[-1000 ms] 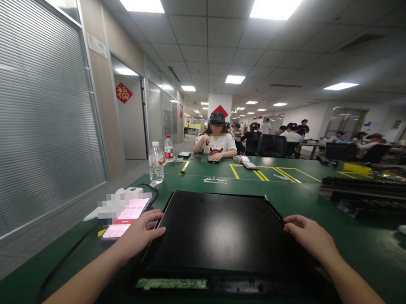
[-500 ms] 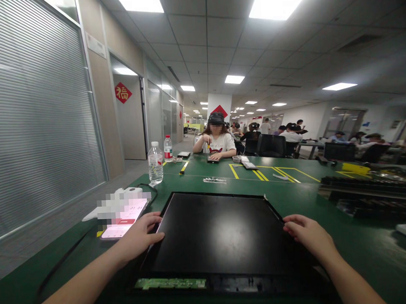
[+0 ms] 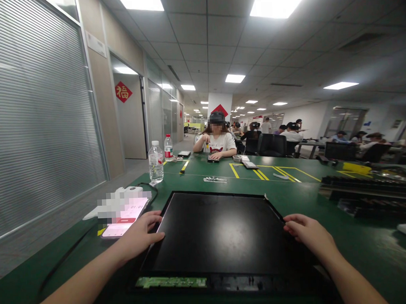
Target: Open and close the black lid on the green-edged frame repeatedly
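Observation:
A black flat display panel [image 3: 213,232] lies screen up in front of me, with a strip of green circuit board [image 3: 171,282] along its near edge. My left hand [image 3: 144,235] grips the left edge, thumb on top of the frame and fingers along the side. At the right edge, my right hand [image 3: 305,231] pinches the frame between thumb and fingers; some of those fingertips are hidden. A phone [image 3: 127,218] with a lit pink screen rests just left of my left hand.
Beyond the panel on the green table [image 3: 187,186] are a clear water bottle [image 3: 155,162], a red-labelled bottle [image 3: 168,148] and small metal pieces [image 3: 215,179]. Dark metal strips [image 3: 366,185] are stacked on the right. A person [image 3: 217,140] sits opposite, working with a yellow-handled tool.

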Action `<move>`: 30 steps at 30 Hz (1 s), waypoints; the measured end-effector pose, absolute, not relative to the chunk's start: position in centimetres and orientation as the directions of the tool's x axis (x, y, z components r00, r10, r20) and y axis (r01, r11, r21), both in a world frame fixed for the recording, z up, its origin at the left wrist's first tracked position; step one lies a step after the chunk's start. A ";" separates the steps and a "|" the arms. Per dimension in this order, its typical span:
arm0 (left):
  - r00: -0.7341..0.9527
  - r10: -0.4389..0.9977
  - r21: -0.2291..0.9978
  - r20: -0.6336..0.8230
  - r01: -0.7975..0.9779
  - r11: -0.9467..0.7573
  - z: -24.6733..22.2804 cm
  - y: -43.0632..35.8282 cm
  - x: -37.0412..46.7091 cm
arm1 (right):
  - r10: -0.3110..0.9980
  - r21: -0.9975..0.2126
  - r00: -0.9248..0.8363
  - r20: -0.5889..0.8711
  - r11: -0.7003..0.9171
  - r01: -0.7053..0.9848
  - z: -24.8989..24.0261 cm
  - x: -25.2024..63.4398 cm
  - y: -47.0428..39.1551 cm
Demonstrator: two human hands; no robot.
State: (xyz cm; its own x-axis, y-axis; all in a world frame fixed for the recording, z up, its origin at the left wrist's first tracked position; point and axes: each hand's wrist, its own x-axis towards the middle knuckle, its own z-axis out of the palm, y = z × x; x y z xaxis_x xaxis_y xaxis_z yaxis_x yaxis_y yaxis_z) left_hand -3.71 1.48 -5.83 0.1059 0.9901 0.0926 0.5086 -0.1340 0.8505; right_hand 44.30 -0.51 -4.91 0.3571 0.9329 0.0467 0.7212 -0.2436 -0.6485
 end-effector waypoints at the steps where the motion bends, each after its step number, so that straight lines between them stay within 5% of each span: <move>1: 0.107 0.990 0.847 0.089 0.515 -0.132 -5.8 1.5 -3.7 | 0.932 -0.648 0.359 0.046 -0.245 0.721 -4.9 44.3 -0.5; 8: 0.137 0.983 0.791 0.120 0.585 -0.178 -6.0 1.6 -4.1 | 0.921 -0.633 0.386 0.042 -0.275 0.724 -4.4 43.8 -0.7; 19: 0.354 0.915 0.487 0.196 0.774 -0.404 -4.4 0.0 -4.1 | 0.906 -0.485 0.408 0.115 -0.307 0.818 -4.0 42.6 -1.3; 30: 0.571 0.821 0.547 0.032 0.677 -0.492 -2.2 -1.3 -3.8 | 0.899 -0.480 0.421 0.118 -0.319 0.817 -3.6 42.6 -1.4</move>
